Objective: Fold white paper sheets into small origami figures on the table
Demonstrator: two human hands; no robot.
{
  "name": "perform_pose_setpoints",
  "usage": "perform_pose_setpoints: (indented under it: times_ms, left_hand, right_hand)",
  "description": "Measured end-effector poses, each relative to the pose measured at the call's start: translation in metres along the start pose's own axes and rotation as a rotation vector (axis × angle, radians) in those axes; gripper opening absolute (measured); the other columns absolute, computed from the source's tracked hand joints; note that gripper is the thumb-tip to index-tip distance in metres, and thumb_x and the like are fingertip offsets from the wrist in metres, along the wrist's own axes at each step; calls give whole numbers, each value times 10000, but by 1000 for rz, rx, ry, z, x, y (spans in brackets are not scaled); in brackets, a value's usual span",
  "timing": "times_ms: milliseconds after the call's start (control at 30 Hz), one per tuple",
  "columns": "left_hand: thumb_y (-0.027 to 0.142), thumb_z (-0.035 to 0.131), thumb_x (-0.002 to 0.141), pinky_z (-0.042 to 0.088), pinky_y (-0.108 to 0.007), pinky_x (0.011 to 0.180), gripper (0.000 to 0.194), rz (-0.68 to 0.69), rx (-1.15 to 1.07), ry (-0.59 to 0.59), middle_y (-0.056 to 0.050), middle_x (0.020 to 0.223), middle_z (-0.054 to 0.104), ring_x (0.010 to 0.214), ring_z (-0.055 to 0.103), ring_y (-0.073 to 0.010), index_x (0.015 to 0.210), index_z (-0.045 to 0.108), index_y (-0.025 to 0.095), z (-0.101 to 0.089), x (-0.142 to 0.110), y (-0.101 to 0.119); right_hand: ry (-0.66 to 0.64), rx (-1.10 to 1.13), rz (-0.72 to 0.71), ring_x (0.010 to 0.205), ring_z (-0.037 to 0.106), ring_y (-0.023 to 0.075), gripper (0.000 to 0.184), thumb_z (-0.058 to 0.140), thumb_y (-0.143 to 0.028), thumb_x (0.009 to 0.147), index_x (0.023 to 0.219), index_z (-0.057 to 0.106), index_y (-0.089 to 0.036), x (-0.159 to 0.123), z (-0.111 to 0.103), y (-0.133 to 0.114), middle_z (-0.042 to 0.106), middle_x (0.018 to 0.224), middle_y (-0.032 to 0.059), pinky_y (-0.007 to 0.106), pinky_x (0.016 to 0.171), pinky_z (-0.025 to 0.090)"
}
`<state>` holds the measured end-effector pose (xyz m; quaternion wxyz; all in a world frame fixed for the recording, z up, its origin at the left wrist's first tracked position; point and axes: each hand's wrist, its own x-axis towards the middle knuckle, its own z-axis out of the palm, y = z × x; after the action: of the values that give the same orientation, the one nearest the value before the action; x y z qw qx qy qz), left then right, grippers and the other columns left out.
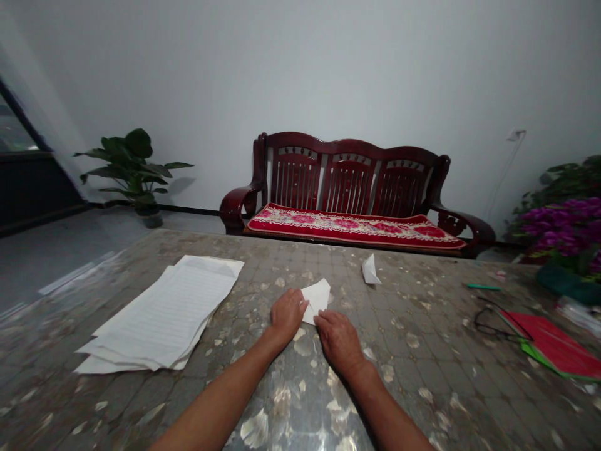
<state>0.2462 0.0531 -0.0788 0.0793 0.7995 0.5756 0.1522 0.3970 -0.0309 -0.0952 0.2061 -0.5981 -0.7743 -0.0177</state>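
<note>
A small piece of folded white paper lies on the table between my two hands, its pointed end facing away from me. My left hand grips its left edge, thumb and fingers closed on it. At the near right edge, my right hand pinches the same paper with bent fingers. Beyond my right hand stands a folded white paper shape, apart from both hands. To the left is a loose stack of lined white sheets.
The patterned table fills the foreground. On its right lie a green pen, black-framed glasses and red and green sheets. Purple flowers stand at the right edge. Behind are a wooden bench and a potted plant.
</note>
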Motion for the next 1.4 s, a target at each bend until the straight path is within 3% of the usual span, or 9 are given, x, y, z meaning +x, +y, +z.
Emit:
perform_pose_setpoints:
  times_ms: [333, 600, 700, 800, 933, 1033, 1133, 1267, 1400]
  left_hand:
    - [268, 511, 942, 473, -348, 833, 197, -19, 167, -31, -115, 1089, 607, 1009, 595, -255, 1084, 592, 158, -1, 10, 8]
    - [216, 467, 940, 454, -402, 863, 227, 33, 271, 85, -148, 1076, 609, 1047, 555, -295, 1105, 613, 163, -1, 31, -24]
    - [177, 451, 937, 446, -428, 915, 257, 64, 230, 148, -143, 1099, 627, 1076, 559, -291, 1128, 622, 161, -7, 31, -30]
    - [139, 374, 957, 410, -401, 1031, 349, 208, 22, 234, -109, 1221, 630, 1177, 542, -237, 1231, 588, 178, -4, 16, -19]
    - [257, 289, 1010, 338, -355, 1141, 440, 469, -204, 42, -78, 1464, 488, 1380, 394, -167, 1412, 448, 179, 11, -15, 9]
    - [356, 247, 1024, 273, -430, 1175, 499, 372, -149, -118, -110, 1524, 399, 1431, 320, -218, 1453, 401, 154, 18, -27, 17]
    - [415, 252, 1023, 224, -484, 1181, 521, 343, -45, -149, -126, 1540, 363, 1458, 253, -261, 1450, 417, 165, 17, -27, 7]
    - [503, 356, 990, 189, -452, 1192, 578, 505, 23, -176, -97, 1580, 284, 1477, 194, -241, 1494, 331, 222, 12, -21, -14]
    - [522, 436, 958, 156, -440, 1197, 641, 630, 22, -258, -97, 1590, 255, 1484, 163, -239, 1511, 278, 240, 3, -21, -24]
  right_hand:
    - [-58, -24, 9, 1091, 576, 214, 326, 486, -149, 898, 1142, 681, -244, 2, -8, -4, 674, 1204, 58, 325, 961, 404]
    - [-72, -20, 39, 1093, 567, 217, 318, 494, -162, 900, 1141, 681, -251, 3, -10, -5, 670, 1214, 46, 325, 962, 392]
    - [-71, -19, 46, 1088, 566, 213, 309, 498, -169, 900, 1133, 682, -254, 3, -11, -6, 671, 1205, 48, 324, 954, 392]
    - [-62, -12, 46, 1084, 563, 211, 303, 503, -168, 892, 1121, 683, -251, 3, -11, -7, 674, 1185, 55, 323, 945, 393]
    - [-45, -9, 52, 1020, 575, 217, 254, 491, -158, 878, 1006, 705, -208, 4, -11, -9, 694, 1059, 77, 311, 913, 410]
    - [-8, -7, 65, 994, 583, 215, 263, 476, -147, 866, 998, 700, -187, 2, -10, -12, 695, 1028, 89, 300, 898, 420]
    - [3, 6, 45, 933, 598, 207, 303, 482, -100, 802, 973, 708, -205, -3, -9, -12, 706, 958, 65, 294, 855, 432]
    - [75, 145, 147, 818, 624, 181, 326, 429, -72, 752, 794, 716, -221, -4, -11, -4, 701, 794, 36, 279, 805, 457]
    - [136, 345, 175, 1062, 625, 173, 404, 347, -167, 893, 1067, 708, -221, 7, -12, 4, 711, 1106, 47, 309, 973, 453]
